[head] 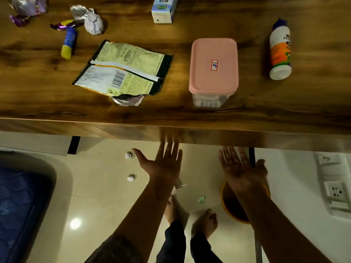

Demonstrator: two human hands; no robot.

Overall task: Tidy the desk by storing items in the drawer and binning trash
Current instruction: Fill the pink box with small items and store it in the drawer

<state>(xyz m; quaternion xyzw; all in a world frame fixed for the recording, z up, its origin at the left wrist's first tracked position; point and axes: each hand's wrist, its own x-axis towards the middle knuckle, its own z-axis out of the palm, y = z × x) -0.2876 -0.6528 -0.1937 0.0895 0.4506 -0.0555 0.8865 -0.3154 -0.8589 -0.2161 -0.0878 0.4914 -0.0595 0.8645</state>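
Palm up below the desk's front edge (133, 128), my left hand (163, 164) has straight fingers that reach under the drawer front (190, 135). My right hand (241, 168) is also palm up and holds nothing; its fingertips are at the drawer's underside. On the wooden desk lie a flattened snack packet (123, 71), a pink-lidded box (213, 67), a white bottle (280, 52) on its side, a milkshake carton (164, 8), a glue stick (68, 43), a crumpled paper ball (94, 23) and candy wrappers (64, 24).
A yellow-rimmed bin (235, 205) stands on the tiled floor under my right forearm. Two small paper balls (129, 155) and a green scrap (201, 198) lie on the floor. A blue mattress (20, 205) is at the left, wall sockets (335, 190) at the right. My bare feet (205, 223) stand below.
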